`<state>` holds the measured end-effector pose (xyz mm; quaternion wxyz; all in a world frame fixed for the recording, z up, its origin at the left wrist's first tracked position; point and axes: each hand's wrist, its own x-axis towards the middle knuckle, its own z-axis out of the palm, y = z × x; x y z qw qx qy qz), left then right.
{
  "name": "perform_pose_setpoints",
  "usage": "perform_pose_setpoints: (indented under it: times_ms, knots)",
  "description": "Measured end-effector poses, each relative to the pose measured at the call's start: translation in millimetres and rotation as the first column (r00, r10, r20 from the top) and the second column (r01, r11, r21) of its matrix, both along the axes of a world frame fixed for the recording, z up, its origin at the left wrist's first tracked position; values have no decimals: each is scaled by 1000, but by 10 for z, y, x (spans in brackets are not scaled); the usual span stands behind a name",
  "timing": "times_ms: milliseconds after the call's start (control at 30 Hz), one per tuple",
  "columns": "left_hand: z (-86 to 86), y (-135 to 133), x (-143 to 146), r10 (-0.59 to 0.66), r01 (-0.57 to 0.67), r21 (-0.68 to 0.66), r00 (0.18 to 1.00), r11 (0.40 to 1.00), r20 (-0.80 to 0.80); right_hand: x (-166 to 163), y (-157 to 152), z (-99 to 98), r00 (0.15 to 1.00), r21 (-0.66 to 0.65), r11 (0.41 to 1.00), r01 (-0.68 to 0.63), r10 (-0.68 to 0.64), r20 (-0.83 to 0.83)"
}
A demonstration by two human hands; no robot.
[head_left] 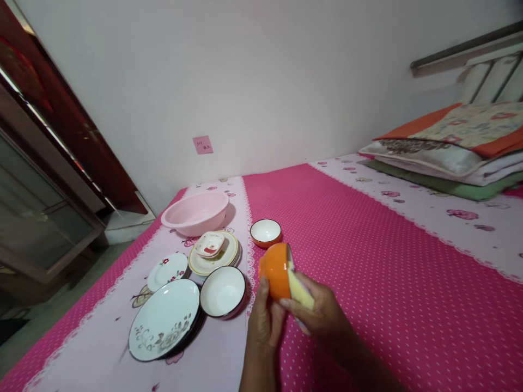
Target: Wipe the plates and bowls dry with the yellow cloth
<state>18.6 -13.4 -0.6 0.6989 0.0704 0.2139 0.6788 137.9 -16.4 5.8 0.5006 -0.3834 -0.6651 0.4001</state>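
An orange bowl [274,271] is tipped on its side in front of me, its mouth facing right. My left hand [265,316] grips it from below and the left, with the thumb against the outer wall. My right hand [318,307] pinches a yellow cloth [300,294] over the bowl's rim, and part of the cloth reaches inside. Just beyond stands another orange bowl [265,233], upright with a white inside. Left of my hands is a larger white bowl [223,292] with a dark rim.
On the left lie a stack of large floral plates [165,316], smaller flowered plates [167,271], and yellow-rimmed plates [204,267] bearing a small square dish [210,245]. Behind them sits a pink basin [196,213]. Folded bedding [449,149] is piled at the far right, by the wall.
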Motion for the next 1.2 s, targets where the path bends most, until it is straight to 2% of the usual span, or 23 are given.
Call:
perform_pose_setpoints:
  times_ms: [67, 100, 167, 233, 267, 333, 400, 467, 533, 567, 633, 667, 733, 800, 867, 933, 1033, 1100, 1200]
  knots:
    - [-15, 1, 27, 44, -43, -36, 999, 998, 14, 5, -29, 46, 992, -187, 980, -64, 42, -122]
    - [-18, 7, 28, 65, -63, -68, 997, 996, 28, -3, -36, 52, 993, -188, 979, -78, 60, -102]
    - [-15, 29, 10, 81, -73, -121, 995, 990, 57, -32, -29, 28, 993, -16, 997, -71, 73, 96]
    - [-12, 51, -19, 65, -56, -137, 996, 989, 68, -56, -1, -29, 943, 231, 968, -96, 14, 333]
    - [-14, 59, -30, 55, -46, -130, 996, 990, 67, -60, 16, -58, 915, 321, 940, -117, -24, 404]
    - [-27, 64, -33, 39, -33, -103, 998, 994, 53, -46, 40, -92, 900, 381, 917, -117, -63, 431]
    - [-47, 55, -11, 29, -27, -67, 999, 997, 29, -1, 43, -73, 942, 270, 960, -71, -24, 334]
    - [-58, 38, 23, 23, -23, -30, 1000, 999, 2, 54, 23, -2, 992, 8, 998, -57, 56, 115]
    - [-54, 23, 49, 27, -27, -15, 999, 1000, -18, 93, -9, 85, 988, -230, 967, -113, 84, -133]
    - [-47, 19, 54, 34, -34, -21, 999, 999, -20, 98, -23, 119, 973, -292, 945, -148, 86, -215]
    - [-34, 20, 44, 45, -46, -55, 999, 997, -8, 78, -41, 140, 967, -296, 937, -185, 120, -226]
    - [-30, 24, 31, 46, -45, -75, 999, 996, 7, 56, -41, 124, 979, -249, 952, -178, 147, -140]
    - [-31, 37, -1, 39, -34, -105, 998, 994, 42, 3, -24, 57, 978, -63, 989, -136, 144, 148]
    - [-37, 48, -27, 16, -10, -97, 998, 995, 65, -30, 7, -12, 927, 149, 982, -115, 52, 372]
    - [-42, 53, -33, -25, 28, -54, 998, 998, 64, -14, 34, -30, 923, 222, 968, -119, 25, 384]
    - [-41, 52, -19, -96, 95, 15, 994, 995, 47, 57, 42, 28, 966, 124, 985, -122, 89, 241]
    - [-43, 51, 16, -159, 158, 70, 987, 985, 11, 201, 18, 190, 986, -170, 971, -166, 158, -56]
    - [-58, 56, 31, -83, 84, 38, 996, 996, -15, 258, -2, 265, 967, -300, 928, -221, 167, -194]
    - [-92, 69, 26, 83, -84, -65, 996, 994, -22, 231, -18, 255, 946, -331, 898, -291, 217, -242]
